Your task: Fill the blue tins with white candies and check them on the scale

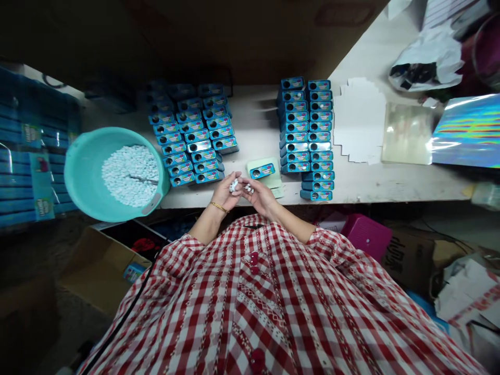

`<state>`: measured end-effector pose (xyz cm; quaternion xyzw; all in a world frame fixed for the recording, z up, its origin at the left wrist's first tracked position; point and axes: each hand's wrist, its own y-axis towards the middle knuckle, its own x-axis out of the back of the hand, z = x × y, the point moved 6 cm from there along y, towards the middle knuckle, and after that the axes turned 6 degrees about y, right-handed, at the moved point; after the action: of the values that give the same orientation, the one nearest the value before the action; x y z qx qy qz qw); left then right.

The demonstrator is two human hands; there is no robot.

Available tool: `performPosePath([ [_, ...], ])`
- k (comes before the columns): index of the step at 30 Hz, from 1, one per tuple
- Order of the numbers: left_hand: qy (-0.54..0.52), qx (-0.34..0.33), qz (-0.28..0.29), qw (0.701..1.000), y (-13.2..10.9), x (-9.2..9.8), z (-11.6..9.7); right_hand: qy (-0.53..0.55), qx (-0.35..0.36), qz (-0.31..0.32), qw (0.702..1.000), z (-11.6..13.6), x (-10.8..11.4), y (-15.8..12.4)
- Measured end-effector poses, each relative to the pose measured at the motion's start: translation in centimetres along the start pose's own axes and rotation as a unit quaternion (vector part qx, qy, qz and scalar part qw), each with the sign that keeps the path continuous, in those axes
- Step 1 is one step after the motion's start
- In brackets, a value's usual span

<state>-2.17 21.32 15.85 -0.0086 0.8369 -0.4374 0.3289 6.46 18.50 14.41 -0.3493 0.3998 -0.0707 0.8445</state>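
Several small white pellets rest in my left hand, its fingers curled around them, a gold bangle at the wrist. My right hand touches it at the fingertips, cupped palm up, and has a few white pellets on its fingers. Just beyond my hands, one blue box with a dark round hole lies on a pale green pad. To the left stands a turquoise basin with a heap of similar white pellets and a dark utensil in it.
Stacked blue boxes stand left of the pad, and two more columns stand to its right. White card sheets and a shiny holographic sheet lie further right. Below the table edge are a cardboard box and a pink container.
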Motion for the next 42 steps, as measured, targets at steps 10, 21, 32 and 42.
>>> performPosePath([
  [10, -0.082, 0.042, 0.003, 0.996, -1.2, 1.9, 0.6, -0.85, 0.16, 0.026, 0.502, 7.6, -3.8, -0.9],
  [21, -0.114, 0.078, -0.011, 0.99, -1.8, 3.3, 2.0, -0.761, 0.276, 0.063, 0.584, 8.2, -1.1, -0.4],
  [32, -0.056, 0.118, -0.036, 0.991, -2.6, 6.3, 5.2, -0.73, 0.213, 0.26, 0.596, -2.7, -4.9, -4.9],
  [42, -0.029, 0.151, -0.039, 0.987, -4.6, 6.8, 6.0, -0.776, 0.181, 0.335, 0.502, -4.3, -6.0, -4.9],
])
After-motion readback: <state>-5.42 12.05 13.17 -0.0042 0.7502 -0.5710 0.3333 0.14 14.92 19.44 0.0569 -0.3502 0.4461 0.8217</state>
